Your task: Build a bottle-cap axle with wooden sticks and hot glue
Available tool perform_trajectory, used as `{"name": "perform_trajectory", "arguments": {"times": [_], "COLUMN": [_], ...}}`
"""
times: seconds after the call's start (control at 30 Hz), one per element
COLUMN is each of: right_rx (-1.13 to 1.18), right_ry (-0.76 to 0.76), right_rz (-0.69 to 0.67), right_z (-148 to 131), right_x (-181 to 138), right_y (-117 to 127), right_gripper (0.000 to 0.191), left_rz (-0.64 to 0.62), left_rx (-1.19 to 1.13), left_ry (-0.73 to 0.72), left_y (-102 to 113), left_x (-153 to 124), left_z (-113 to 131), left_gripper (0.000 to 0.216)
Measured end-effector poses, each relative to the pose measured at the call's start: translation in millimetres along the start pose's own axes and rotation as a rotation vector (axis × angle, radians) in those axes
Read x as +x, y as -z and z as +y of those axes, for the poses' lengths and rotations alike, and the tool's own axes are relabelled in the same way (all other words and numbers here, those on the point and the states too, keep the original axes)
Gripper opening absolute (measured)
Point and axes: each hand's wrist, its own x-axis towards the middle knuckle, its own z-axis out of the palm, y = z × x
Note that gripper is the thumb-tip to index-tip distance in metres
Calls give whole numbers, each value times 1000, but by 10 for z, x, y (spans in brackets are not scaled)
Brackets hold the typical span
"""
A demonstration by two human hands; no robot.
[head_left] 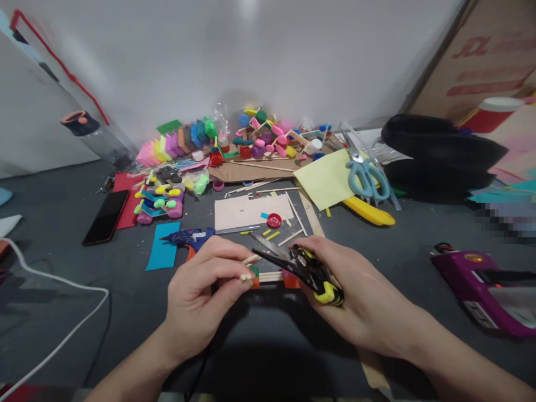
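Observation:
My left hand point(205, 290) is closed, pinching thin wooden sticks point(251, 260) between thumb and fingers. My right hand point(355, 290) is wrapped round black-and-yellow cutting pliers point(312, 271), whose jaws point left at the sticks. Between the hands lies a small stick piece with orange and green caps point(272, 277) on the dark table point(62, 234). A blue glue gun point(190, 239) lies just beyond my left hand.
A pile of coloured bottle caps and foam pieces point(259, 137) sits at the back. Teal scissors point(368, 178) lie on yellow paper beside a yellow knife point(368, 212). A black phone point(105, 216) lies at left, a white cable point(54, 279) near it, a purple tool point(486, 285) at right.

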Motion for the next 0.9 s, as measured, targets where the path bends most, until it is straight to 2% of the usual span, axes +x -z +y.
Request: {"name": "perform_trajectory", "arguments": {"times": [0.23, 0.7, 0.9], "right_rx": [1, 3, 53], "right_ry": [-1, 4, -28], "right_rz": [-10, -9, -39], "right_z": [-35, -26, -23], "right_x": [-44, -33, -27], "right_y": [-49, -16, 5], "right_gripper": [36, 34, 33], "left_rz": [4, -12, -39], "left_rx": [153, 78, 34], "left_ry": [-100, -92, -42], "left_y": [-20, -34, -14], "left_x": [-26, -21, -14], "left_z": [-21, -53, -35], "left_gripper": [16, 13, 15]}}
